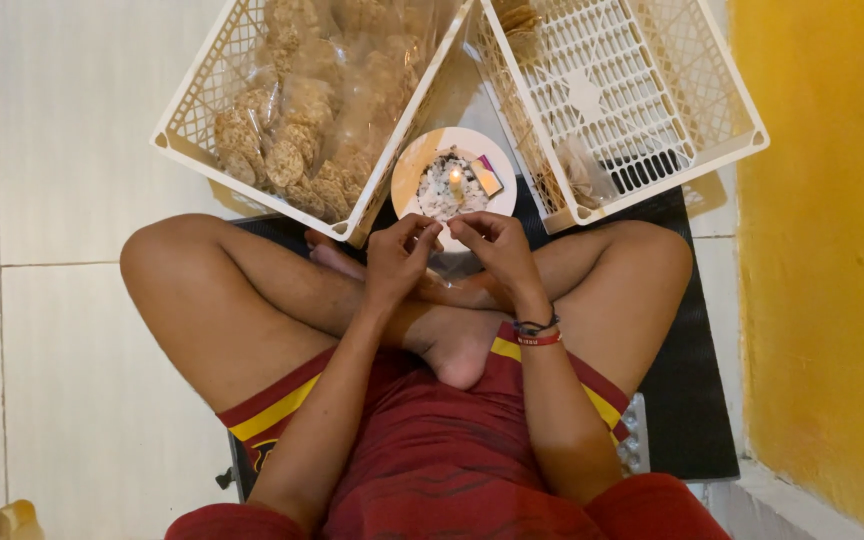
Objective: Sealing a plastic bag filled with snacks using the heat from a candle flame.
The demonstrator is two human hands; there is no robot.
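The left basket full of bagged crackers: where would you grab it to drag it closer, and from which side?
Grip the left basket by its near corner rim, coming from the person's left hand side. That corner points toward the knees, the lattice wall gives finger holds, and this keeps clear of the lit candle on the plate.

Both forearms are extended forward; the left hand (399, 262) and right hand (493, 250) are brought together, fingertips pinched, nearly touching

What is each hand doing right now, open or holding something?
Left hand: fingers curled and pinched near the candle plate; what it grips cannot be told.
Right hand: the same, fingertips meeting the left's; contents cannot be told.
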